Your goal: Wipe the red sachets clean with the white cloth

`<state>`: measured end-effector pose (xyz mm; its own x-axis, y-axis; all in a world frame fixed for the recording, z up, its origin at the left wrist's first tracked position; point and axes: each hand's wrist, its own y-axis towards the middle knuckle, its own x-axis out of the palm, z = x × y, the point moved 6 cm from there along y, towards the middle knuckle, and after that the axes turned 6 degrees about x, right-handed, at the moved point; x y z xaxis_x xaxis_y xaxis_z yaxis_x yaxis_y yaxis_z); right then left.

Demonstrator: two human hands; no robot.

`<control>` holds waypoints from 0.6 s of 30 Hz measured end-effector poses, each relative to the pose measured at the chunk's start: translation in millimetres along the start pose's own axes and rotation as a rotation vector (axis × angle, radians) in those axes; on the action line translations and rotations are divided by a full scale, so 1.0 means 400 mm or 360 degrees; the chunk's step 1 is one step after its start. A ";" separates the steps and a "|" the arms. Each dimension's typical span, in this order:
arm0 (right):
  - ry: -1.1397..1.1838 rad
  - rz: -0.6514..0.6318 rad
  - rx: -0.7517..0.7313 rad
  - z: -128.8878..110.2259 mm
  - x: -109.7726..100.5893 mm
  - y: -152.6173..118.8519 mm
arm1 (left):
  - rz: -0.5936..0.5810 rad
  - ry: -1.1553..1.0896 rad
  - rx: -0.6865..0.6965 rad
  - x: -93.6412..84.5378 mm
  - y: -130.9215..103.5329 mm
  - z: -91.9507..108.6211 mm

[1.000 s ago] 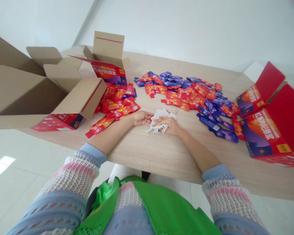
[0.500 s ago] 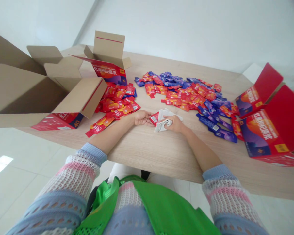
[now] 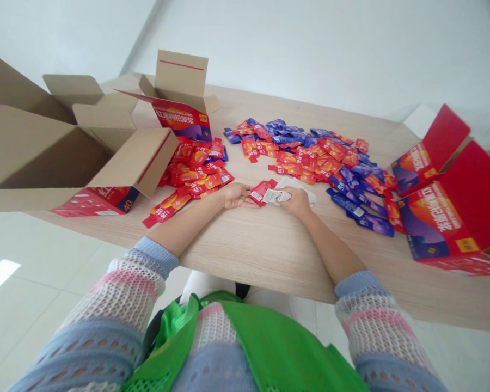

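While sitting at a pale wooden counter (image 3: 269, 256), a person in a striped knit sweater is working with both hands near its middle. The left hand (image 3: 236, 195) is resting on the counter, its fingers (image 3: 247, 191) pinching the near end of a red sachet (image 3: 262, 191) that is lying flat between the two hands. The right hand (image 3: 297, 200) is closing around a bunched white cloth (image 3: 281, 195), pressing it against the sachet's far end; part of the cloth is spreading out behind the hand.

Just left of the left hand, a heap of red sachets (image 3: 191, 171) is spilling from the mouth of an open cardboard box (image 3: 57, 158) lying on its side, with a smaller printed carton (image 3: 178, 109) standing open behind it. Beyond the hands, a wide scatter of mixed red and purple sachets (image 3: 318, 158) is stretching toward the right, where two red printed cartons (image 3: 449, 218) are sitting open at the counter's edge. A green garment (image 3: 277, 354) is lying across the person's lap, below the counter.
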<state>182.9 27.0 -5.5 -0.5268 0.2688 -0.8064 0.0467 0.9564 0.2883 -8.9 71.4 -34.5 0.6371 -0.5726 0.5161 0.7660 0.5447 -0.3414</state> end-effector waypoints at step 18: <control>-0.0791 0.0213 0.0634 0.055 -0.077 0.012 | 0.0167 0.0136 -0.0037 0.002 -0.002 -0.005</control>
<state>217.8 25.8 9.3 -0.0438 0.3182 -0.9470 0.4459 0.8545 0.2665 -8.9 69.2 -35.6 0.7178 -0.5639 0.4082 0.6961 0.5902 -0.4087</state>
